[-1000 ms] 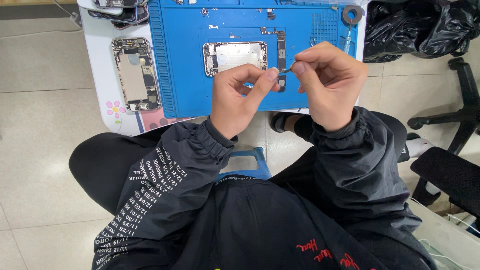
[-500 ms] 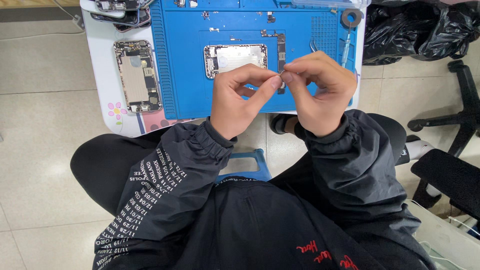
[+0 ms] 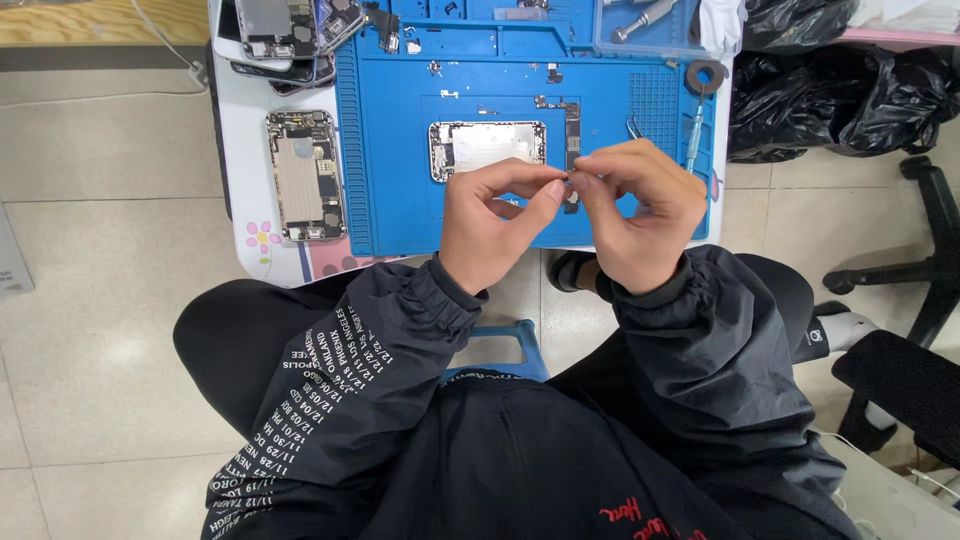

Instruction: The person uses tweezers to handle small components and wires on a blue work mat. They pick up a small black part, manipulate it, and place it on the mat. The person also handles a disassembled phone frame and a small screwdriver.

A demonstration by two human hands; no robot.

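My left hand (image 3: 495, 222) and my right hand (image 3: 638, 210) meet fingertip to fingertip over the near edge of a blue work mat (image 3: 400, 150). Between the pinched fingers sits a tiny dark part (image 3: 568, 180), too small to identify. Just beyond the hands an opened phone housing (image 3: 487, 148) lies flat on the mat, with a narrow circuit board (image 3: 573, 128) along its right side. Which hand bears the part's weight is unclear; both touch it.
A second opened phone (image 3: 304, 176) lies on the white table left of the mat, more phone parts (image 3: 285, 30) behind it. A screwdriver (image 3: 693, 140), tweezers (image 3: 635, 126) and a tape roll (image 3: 706, 76) sit at the mat's right. Black bags (image 3: 840, 90) and a chair base (image 3: 915, 270) stand to the right.
Both hands drew closer together and shifted slightly left, fingertips now pinched on the small part. The view has tilted a little, showing more of the table's far side.
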